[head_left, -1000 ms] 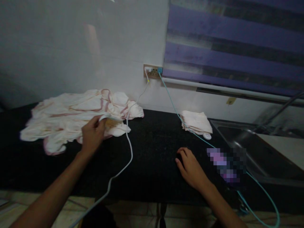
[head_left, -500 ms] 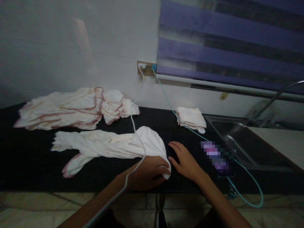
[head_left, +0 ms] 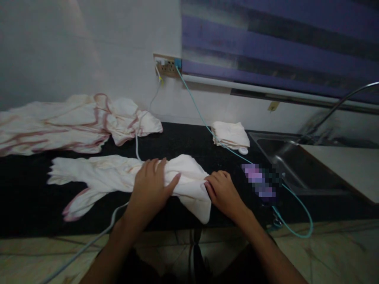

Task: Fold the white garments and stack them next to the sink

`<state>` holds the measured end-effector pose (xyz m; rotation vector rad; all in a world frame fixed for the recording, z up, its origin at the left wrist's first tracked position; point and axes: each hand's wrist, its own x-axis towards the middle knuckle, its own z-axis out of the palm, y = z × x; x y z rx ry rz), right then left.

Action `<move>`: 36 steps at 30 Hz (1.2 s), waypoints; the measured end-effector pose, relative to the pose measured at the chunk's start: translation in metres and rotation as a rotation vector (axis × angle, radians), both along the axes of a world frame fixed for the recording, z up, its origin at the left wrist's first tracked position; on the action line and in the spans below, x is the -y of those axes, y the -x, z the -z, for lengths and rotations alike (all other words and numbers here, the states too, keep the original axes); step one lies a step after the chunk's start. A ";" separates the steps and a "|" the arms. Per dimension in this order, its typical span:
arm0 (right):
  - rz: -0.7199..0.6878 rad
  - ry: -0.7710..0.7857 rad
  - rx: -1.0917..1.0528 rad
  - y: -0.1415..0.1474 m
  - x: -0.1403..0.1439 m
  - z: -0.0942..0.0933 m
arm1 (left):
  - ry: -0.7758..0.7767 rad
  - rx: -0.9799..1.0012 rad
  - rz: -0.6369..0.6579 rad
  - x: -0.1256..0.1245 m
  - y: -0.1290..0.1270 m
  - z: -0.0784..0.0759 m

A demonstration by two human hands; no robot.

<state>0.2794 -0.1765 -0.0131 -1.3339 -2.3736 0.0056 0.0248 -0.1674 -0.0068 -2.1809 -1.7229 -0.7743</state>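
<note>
A white cloth garment (head_left: 189, 179) lies lengthwise on the dark counter, with a frilled end at the left and a pink-edged sleeve-like piece folded out toward the front. My left hand (head_left: 152, 181) rests flat across its middle, thumb apart from the fingers. At the right end my right hand (head_left: 223, 191) pinches the garment's edge between thumb and fingers. The near corner of the cloth hangs down toward the counter's front edge.
Behind, at left, lies a crumpled white garment with pink trim (head_left: 65, 122). A folded cloth (head_left: 231, 134) sits near the wall. A white cable (head_left: 114, 215) passes under my left arm; a teal cord (head_left: 192, 96) runs to a blurred phone (head_left: 259, 181). A sink (head_left: 314, 173) is at right.
My left hand has moved from the garment's right end up onto its middle. My right hand has closed on the right edge. The view has shifted, and the white cable no longer crosses over the cloth.
</note>
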 end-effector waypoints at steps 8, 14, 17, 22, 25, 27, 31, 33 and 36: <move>0.461 -0.184 -0.125 -0.027 0.044 0.012 | 0.012 -0.059 0.200 0.026 -0.076 0.031; 0.509 -0.057 -0.113 -0.060 0.037 0.010 | 0.035 0.098 0.544 0.044 -0.130 0.021; 0.389 0.017 -0.122 -0.070 0.025 0.004 | 0.074 0.135 0.629 0.049 -0.131 0.011; 0.226 -0.044 -0.180 -0.069 0.008 -0.002 | 0.141 0.213 0.740 0.052 -0.111 0.001; 0.153 -0.077 -0.252 -0.059 0.004 0.002 | 0.220 0.188 0.763 0.047 -0.099 -0.006; 0.119 -0.086 -0.252 -0.053 0.005 0.005 | 0.313 0.146 0.718 0.041 -0.092 -0.013; 0.159 -0.103 -0.246 -0.046 0.011 0.008 | 0.521 0.112 0.439 0.022 -0.072 -0.027; 0.218 -0.123 -0.223 -0.046 0.015 0.008 | 0.629 0.009 0.221 0.009 -0.063 -0.030; 0.358 -0.160 -0.146 -0.047 0.023 0.009 | 0.702 -0.123 -0.064 -0.007 -0.057 -0.027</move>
